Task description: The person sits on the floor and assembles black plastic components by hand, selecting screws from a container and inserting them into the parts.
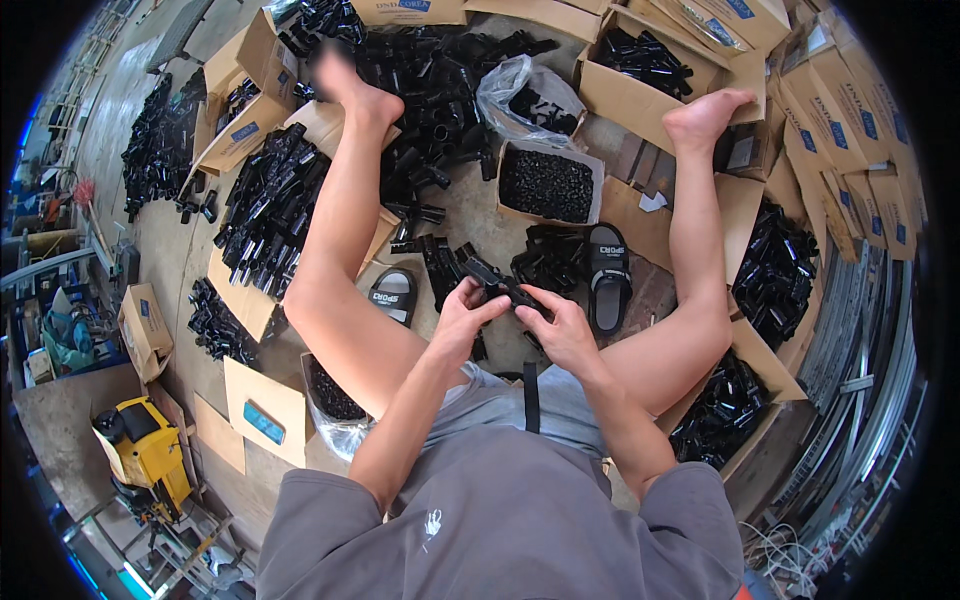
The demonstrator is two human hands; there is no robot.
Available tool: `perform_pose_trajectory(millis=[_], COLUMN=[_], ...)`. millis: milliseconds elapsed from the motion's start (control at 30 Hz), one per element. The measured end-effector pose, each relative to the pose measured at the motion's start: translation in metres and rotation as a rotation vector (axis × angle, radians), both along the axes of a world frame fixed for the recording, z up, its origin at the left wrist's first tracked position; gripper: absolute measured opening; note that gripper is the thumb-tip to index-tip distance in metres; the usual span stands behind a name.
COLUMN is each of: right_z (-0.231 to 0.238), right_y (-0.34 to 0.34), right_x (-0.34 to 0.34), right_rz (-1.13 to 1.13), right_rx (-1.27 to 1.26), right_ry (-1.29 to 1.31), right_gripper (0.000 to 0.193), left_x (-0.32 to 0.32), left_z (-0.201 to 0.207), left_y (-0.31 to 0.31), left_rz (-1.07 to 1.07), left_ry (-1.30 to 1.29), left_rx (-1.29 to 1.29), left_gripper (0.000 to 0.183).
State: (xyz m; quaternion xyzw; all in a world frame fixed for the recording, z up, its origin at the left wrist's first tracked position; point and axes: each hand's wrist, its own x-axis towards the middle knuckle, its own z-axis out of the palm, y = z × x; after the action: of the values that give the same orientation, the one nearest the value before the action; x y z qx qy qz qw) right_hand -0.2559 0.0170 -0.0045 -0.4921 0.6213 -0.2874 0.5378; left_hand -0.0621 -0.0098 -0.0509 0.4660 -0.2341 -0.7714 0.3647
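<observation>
Component (487, 271), black and elongated, held between both hands in front of the seated person's lap, its far end angled left. The left hand (463, 320) grips it with bent fingers; the right hand (560, 325) is closed round its near right end. Beneath and beyond the hands lies a pile of black parts (438, 268), partly hidden by them. The left leg (335, 250) and the right leg (700, 240) bound the working space and cover some of the surroundings. Between the legs, a black sandal (394, 294) lies near the left knee; a second sandal (608, 290) lies to the right of the hands, beside a smaller black heap (548, 258). Farther off stands a shallow box (598, 192) of small black pieces, with a clear plastic bag (497, 95) just beyond it. An open carton (622, 108) of black parts occupies the far right, near the right foot (700, 122). To the left, outside the left leg, a large stack of black parts (265, 215) rests on cardboard; a yellow machine (160, 450) stands at the near left. At the right, metal lengths (850, 400) lie bundled.
</observation>
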Motion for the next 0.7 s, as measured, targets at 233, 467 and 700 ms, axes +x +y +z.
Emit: perform_pose_trajectory(millis=[233,467,700], right_z=[-0.048,-0.023,-0.009], right_y=[0.020,0.021,-0.005], right_x=[0.019,0.043,0.046], right_rz=[-0.291,-0.339,-0.217], right_rx=[0.131,0.040,-0.089], right_ry=[-0.170,-0.114,-0.385], right_gripper=[0.043,0.035,0.041], left_x=[-0.013,-0.015,0.001], left_z=[0.015,0.004,-0.011], left_y=[0.048,0.029,0.003], left_rz=[0.089,0.087,0.094], left_ry=[0.093,0.205,0.132], left_rx=[0.514,0.412,0.171], left_gripper=[0.038,0.020,0.016])
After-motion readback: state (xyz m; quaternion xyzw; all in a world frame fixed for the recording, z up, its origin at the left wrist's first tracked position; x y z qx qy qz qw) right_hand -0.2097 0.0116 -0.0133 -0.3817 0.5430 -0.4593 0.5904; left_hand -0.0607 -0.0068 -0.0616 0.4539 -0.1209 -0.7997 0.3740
